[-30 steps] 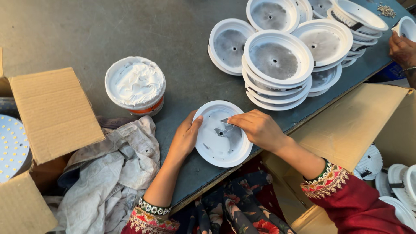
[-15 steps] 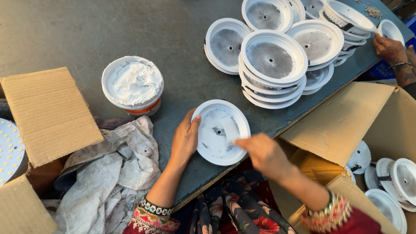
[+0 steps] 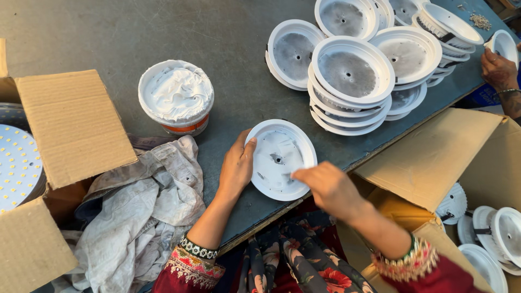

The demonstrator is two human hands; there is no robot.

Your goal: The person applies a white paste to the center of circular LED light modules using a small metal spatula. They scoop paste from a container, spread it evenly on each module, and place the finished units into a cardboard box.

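A worker steadies a white round lamp housing (image 3: pixel 280 159) at the near edge of a grey workbench (image 3: pixel 108 32).

The left hand (image 3: pixel 236 167) lies flat and open against the housing's nine o'clock rim; the right hand (image 3: pixel 325 184), fingers curled at five o'clock, appears empty, though that is hard to tell. A tub of white paste (image 3: pixel 176 97) stands at ten o'clock, stacked housings (image 3: pixel 350 81) at one o'clock. Bracing the rim should keep the housing from sliding.

Grey table (image 3: pixel 108 32) bears white housings (image 3: pixel 353 73), paste tub (image 3: pixel 176 97).
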